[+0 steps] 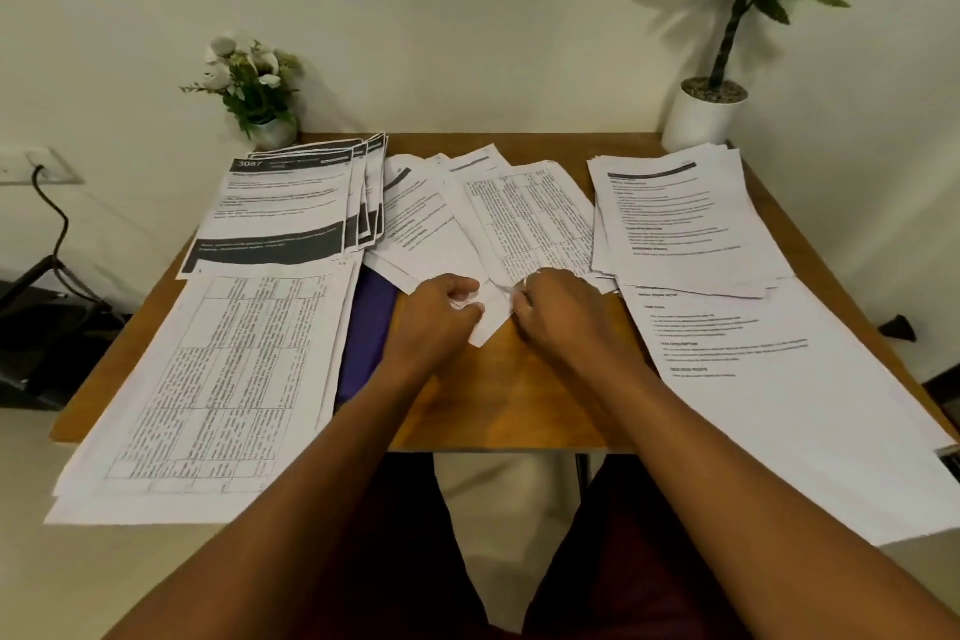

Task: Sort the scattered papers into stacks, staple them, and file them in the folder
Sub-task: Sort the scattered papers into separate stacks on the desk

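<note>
Wooden table (519, 405); purple folder (369, 327) half under stack (218, 379), fingers (460, 287) blurred on sheet (491, 323).

**Corner room, pale walls, wooden worktop**

Plain off-white wall (467, 16) behind and to the right, meeting in a corner. Warm brown wooden worktop (519, 405) set against it. Back left: small pot of white flowers (249, 78). Back right: tall leafy plant (727, 42) in a white pot, its shadow on the wall. Left: wall socket (31, 166), black cable (60, 224) hanging. Pale floor (31, 509).
</note>
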Demonstrator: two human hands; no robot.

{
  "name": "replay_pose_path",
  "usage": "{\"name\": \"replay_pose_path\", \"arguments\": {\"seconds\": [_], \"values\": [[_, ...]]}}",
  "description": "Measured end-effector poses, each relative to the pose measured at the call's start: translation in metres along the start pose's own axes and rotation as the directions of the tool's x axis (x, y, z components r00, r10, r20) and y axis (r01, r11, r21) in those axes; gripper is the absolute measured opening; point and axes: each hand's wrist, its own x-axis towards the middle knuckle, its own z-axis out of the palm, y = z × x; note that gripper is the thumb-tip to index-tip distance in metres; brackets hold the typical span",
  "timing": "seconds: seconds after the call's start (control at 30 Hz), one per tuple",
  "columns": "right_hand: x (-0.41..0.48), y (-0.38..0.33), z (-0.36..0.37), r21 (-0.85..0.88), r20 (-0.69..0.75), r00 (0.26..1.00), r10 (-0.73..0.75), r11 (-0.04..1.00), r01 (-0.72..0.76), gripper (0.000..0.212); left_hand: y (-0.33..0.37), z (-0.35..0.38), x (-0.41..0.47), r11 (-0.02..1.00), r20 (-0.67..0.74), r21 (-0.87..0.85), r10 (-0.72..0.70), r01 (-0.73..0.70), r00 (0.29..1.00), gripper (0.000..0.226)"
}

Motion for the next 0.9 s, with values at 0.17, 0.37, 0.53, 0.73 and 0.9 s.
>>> {"name": "replay_pose_path", "arguments": {"seconds": [0.17,0.37,0.53,0.73,0.9], "values": [[-0.011,0.007,-0.009,0.272,-0.288,0.956,-0.060,0.952,0.142,0.028,0.009,0.008,0.007,0.956,0.012,-0.273,-0.106,0.105,0.994,0.040],[-0.022,-0.003,-0.007,0.465,-0.150,0.952,-0.268,0.830,0.307,0.033,0.021,-0.011,0.015,0.673,0.199,-0.654,-0.289,0.347,0.936,0.053],[-0.026,0.001,-0.002,0.605,-0.161,0.963,-0.215,0.750,0.268,0.049,0.017,-0.023,0.019,0.761,0.026,-0.563,-0.373,0.321,0.928,0.029],[-0.007,0.006,-0.014,0.692,-0.074,0.972,0.222,0.713,-0.110,0.059,0.002,-0.050,0.009,0.805,0.107,-0.500,-0.310,0.321,0.945,0.037],[-0.009,-0.013,-0.015,0.918,0.095,0.970,0.222,0.359,-0.172,0.040,-0.011,-0.077,-0.001,0.860,0.068,-0.429,-0.273,0.275,0.960,0.038]]}}
